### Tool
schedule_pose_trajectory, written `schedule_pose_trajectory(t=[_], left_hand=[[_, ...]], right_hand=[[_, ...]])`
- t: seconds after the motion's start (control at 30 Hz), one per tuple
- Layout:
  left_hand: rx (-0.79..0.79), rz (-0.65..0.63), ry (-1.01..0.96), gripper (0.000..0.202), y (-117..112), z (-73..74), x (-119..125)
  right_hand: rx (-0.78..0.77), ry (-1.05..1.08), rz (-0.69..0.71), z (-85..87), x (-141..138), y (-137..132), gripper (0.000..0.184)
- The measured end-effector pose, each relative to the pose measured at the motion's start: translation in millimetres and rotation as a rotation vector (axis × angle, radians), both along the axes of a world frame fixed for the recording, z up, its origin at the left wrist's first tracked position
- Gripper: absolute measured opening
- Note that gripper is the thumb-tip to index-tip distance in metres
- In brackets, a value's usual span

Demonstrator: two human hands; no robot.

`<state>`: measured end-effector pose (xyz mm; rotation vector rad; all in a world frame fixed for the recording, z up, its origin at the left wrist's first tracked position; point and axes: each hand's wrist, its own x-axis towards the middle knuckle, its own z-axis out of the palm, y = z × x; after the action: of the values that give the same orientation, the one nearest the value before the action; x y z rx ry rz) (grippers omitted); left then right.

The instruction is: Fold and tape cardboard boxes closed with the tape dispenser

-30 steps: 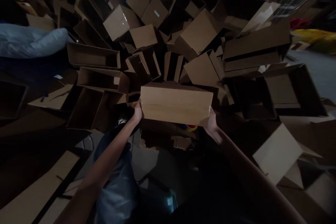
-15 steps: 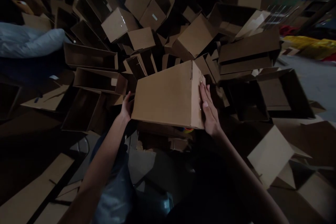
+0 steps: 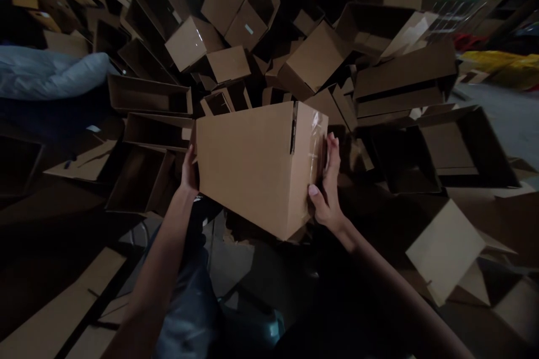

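Note:
A brown cardboard box is held up in front of me between both hands, tilted, with its taped end turned to the right. My left hand presses against its left end; most of those fingers are hidden behind the box. My right hand grips the taped end, thumb on the near part and fingers at the far edge. Clear tape runs down that end, and a dark slit shows at its upper corner. What lies directly beneath the box is mostly hidden.
A heap of open, empty-looking cardboard boxes rises ahead. More open boxes lie left and right. A grey-blue padded bundle is at the left. Below are a teal stool-like object and grey floor.
The box has turned and moved slightly left and nearer, showing more of its taped end. My right hand has shifted down that end, its thumb now on the tape side.

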<state>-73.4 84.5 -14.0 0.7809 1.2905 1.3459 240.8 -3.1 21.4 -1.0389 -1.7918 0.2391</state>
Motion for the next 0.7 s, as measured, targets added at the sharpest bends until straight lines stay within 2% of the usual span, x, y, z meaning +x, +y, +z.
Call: schedule_pose_trajectory(t=[0.1,0.2,0.33,0.43,0.6,0.7], left_hand=[[0.021,-0.037,-0.208,0.070,1,-1.5,0],[0.046,-0.041,-0.307,0.061,3,-5.6,2],[0.084,-0.078,-0.299,0.057,7,-11.1,3],[0.100,-0.086,-0.285,0.059,10,-14.1,4],[0.140,-0.058,-0.309,0.058,12,-18.7,8],[0.177,-0.033,-0.370,0.057,15,-22.2,8]], right_hand=[[0.067,0.020,-0.009,-3.4,1,3,0.092],[0.076,0.018,-0.032,-3.0,2,4,0.091],[0.098,-0.100,-0.091,2.4,4,-1,0.080],[0.154,-0.178,-0.086,3.7,7,-6,0.079],[0.199,-0.322,-0.119,-2.7,12,-11,0.075],[0.207,-0.334,-0.115,-5.5,14,-11,0.068]])
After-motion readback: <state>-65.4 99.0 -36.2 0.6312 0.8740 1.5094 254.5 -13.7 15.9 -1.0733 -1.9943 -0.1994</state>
